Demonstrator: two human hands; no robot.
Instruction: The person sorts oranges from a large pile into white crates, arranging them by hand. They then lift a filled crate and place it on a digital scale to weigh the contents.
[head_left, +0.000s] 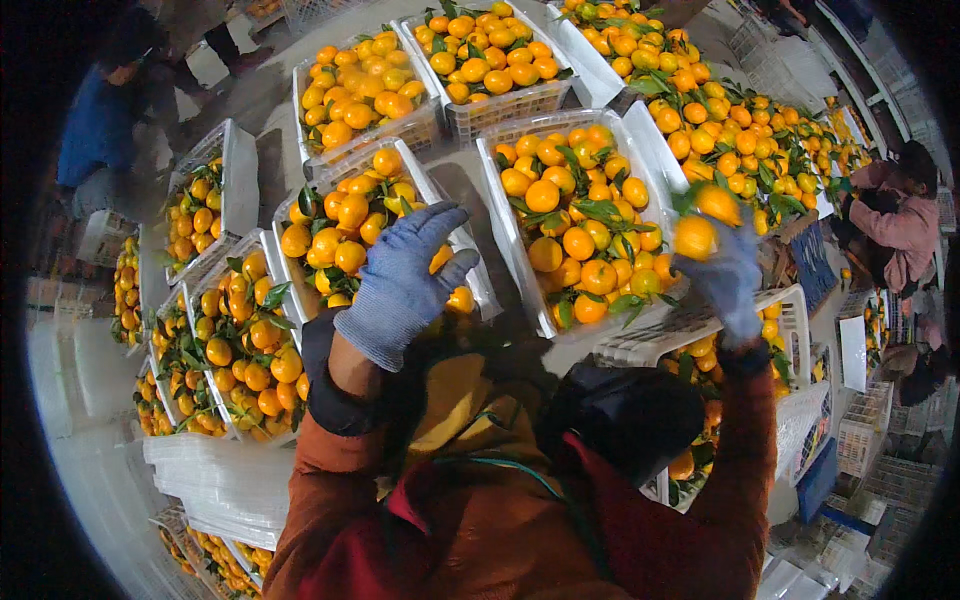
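My left hand (416, 274), in a grey-blue knit glove, is spread over a lined crate of mandarins (349, 214). A mandarin shows between its thumb and fingers, apparently lying in the crate beneath. My right hand (724, 266), gloved alike and blurred by motion, holds two mandarins (696, 238) with green leaves beside them. It is raised between the heap of loose mandarins (720, 135) and a plastic-lined crate (517, 274) full of leafy mandarins. Below my right wrist stands a white plastic basket (793, 319) with more mandarins.
Two filled crates (367, 86) (491, 64) stand farther ahead. More filled crates (247, 330) line my left side, near a stack of white sheets (225, 480). One person in blue (109, 127) is at far left; another in pink (896, 217) sits at far right.
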